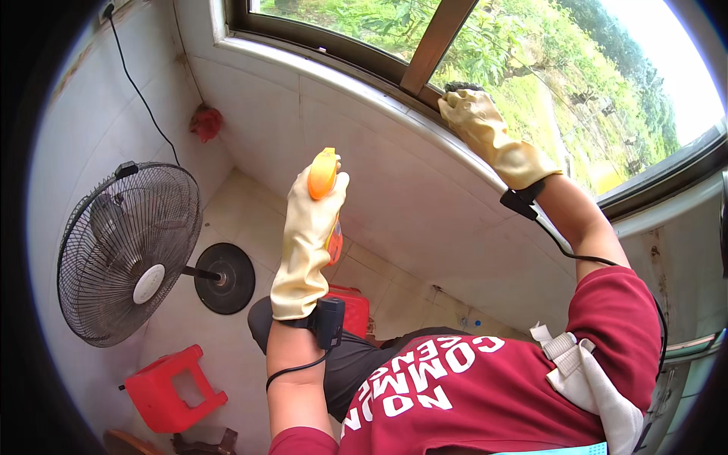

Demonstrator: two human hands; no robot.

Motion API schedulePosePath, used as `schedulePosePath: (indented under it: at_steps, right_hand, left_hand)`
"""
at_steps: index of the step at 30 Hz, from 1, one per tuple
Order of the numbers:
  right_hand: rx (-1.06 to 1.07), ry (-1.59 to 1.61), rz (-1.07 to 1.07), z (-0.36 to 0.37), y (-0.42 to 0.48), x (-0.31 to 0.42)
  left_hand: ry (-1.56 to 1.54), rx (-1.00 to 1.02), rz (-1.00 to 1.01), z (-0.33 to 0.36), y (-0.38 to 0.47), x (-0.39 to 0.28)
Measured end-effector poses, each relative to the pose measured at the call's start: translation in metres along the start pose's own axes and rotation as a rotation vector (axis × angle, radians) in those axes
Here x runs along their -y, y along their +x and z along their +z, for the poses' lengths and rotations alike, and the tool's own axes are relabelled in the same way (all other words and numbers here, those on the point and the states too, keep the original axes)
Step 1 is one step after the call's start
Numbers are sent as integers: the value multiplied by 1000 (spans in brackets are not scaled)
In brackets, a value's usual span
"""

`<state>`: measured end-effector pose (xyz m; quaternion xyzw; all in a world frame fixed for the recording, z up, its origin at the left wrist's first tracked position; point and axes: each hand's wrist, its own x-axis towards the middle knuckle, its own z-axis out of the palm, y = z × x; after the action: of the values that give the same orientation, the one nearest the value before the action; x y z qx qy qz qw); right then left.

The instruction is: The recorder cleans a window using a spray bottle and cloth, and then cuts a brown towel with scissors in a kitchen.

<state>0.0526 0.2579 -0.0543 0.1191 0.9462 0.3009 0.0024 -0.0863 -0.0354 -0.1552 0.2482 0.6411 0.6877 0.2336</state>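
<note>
My left hand [310, 193], in a cream rubber glove, is wrapped around a spray bottle with an orange-yellow trigger head [322, 175]. Most of the bottle is hidden by the glove; part of its orange body [335, 244] shows beside the wrist. My right hand [472, 116], gloved alike, reaches up to the window. Its fingers press a dark scouring pad [463, 86] at the lower corner of the glass, close to the brown window frame [438, 42]. Little of the pad is visible past the fingers.
A black pedestal fan [129, 256] stands at the left, its cord running up the wall. Red plastic stools [170, 392] [355, 310] are on the tiled floor. A white sill [341, 71] runs below the window. Black cables lead from devices on both wrists.
</note>
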Motion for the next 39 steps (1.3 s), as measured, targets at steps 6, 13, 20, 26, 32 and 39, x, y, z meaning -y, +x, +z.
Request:
schedulePosePath:
  at_steps: [6,13,20,26,32,39]
  right_hand:
    - [37,-173,-221,1,66,12]
    - [-557,486,63,-17,153,45]
    - [-12,99,55,21,149,59]
    - [-422,236,64,34,208,65]
    - [-199,170,94,27,207,81]
    - [-281,184,124,32,150,66]
  left_hand:
    - [65,-92,16,9,7,23]
    - [42,-15,-104,28,-2,-3]
    - [25,-31,-144,19,-7,15]
    - [54,-97,63,7,-16,6]
    - [84,-199,20,-9,-7,17]
    - [-18,-148,3,-24,-19,1]
